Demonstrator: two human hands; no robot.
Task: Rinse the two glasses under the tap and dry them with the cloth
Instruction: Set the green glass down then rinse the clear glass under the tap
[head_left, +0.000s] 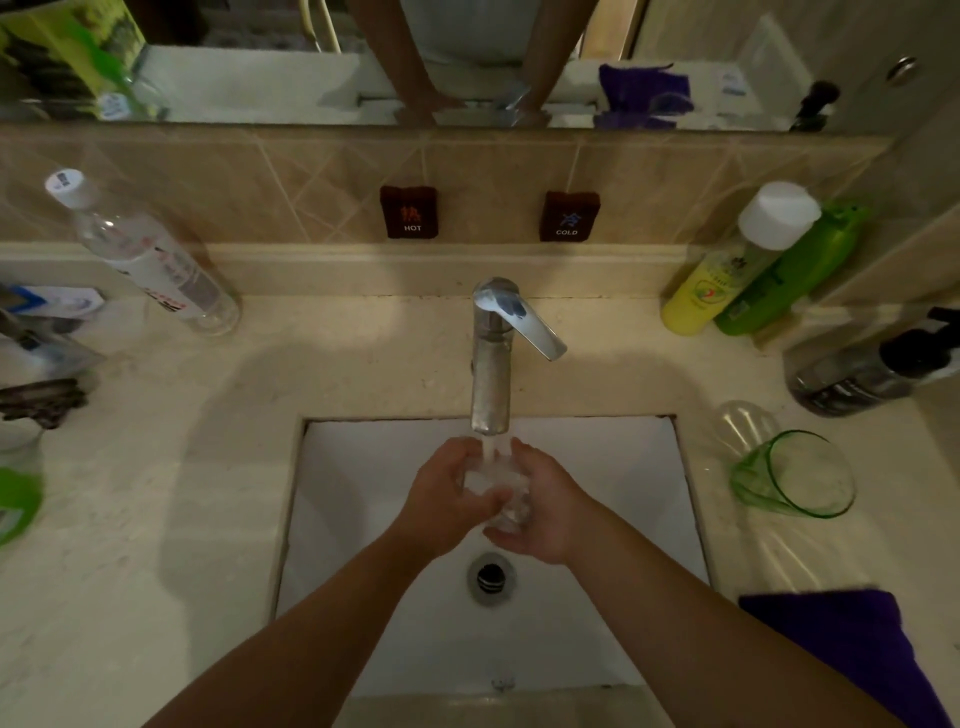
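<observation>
Hands hide most of clear glass (501, 488); purple cloth (852, 654) cropped.

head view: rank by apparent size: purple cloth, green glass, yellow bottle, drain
1. purple cloth, though cut off by the frame edge
2. yellow bottle and green glass: look alike, and the glass sits nearer the camera, so unranked
3. drain, smallest

Sink basin (363, 597): open white floor left and right of the drain (491, 571); tap spout (491, 384) overhangs the back edge. Right counter: green glass (795, 475) near the basin, purple cloth (852, 654) at front, bottles (727, 270) at back. Left counter: clear bottle (150, 254) at back, clutter at far edge.
</observation>
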